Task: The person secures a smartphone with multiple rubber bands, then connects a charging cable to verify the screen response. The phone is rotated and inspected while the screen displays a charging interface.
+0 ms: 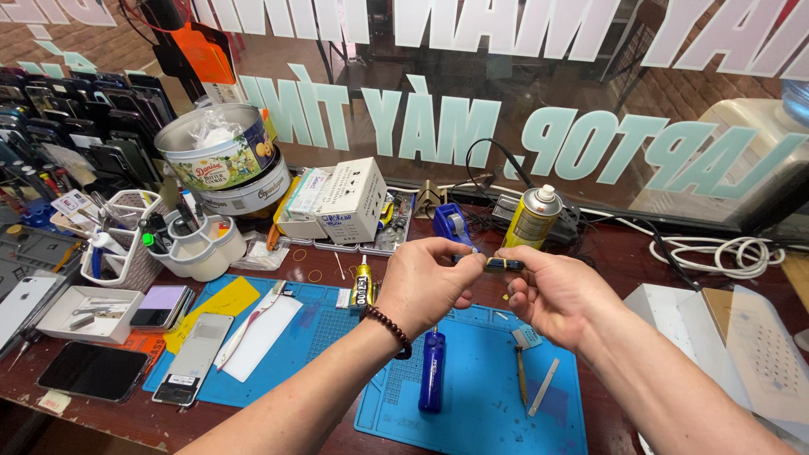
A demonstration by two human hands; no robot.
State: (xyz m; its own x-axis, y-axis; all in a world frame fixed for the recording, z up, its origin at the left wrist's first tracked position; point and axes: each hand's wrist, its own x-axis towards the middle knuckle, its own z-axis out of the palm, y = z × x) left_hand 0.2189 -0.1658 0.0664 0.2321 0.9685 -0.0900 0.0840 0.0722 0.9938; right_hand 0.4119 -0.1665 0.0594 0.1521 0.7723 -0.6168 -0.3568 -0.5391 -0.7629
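A small dark part (503, 264) with a yellowish band sits pinched between both hands, raised above the blue mat (480, 396) on the worktop (624, 253). The left hand (421, 285) — beaded bracelet (389, 327) at its wrist — grips one end with thumb and fingertips; the right hand (552, 295) pinches the other end. Below them lie a blue pen-shaped tool (431, 371) and a glue tube (362, 284) — behind, a yellow spray can (533, 217).

A single head-worn camera looks forward and down across a cluttered workbench, close over the blue work mat (472, 396). Both forearms enter from the bottom edge above the mat. Beyond the mat, at the bench's far edge, stands a lettered glass window (506, 101).
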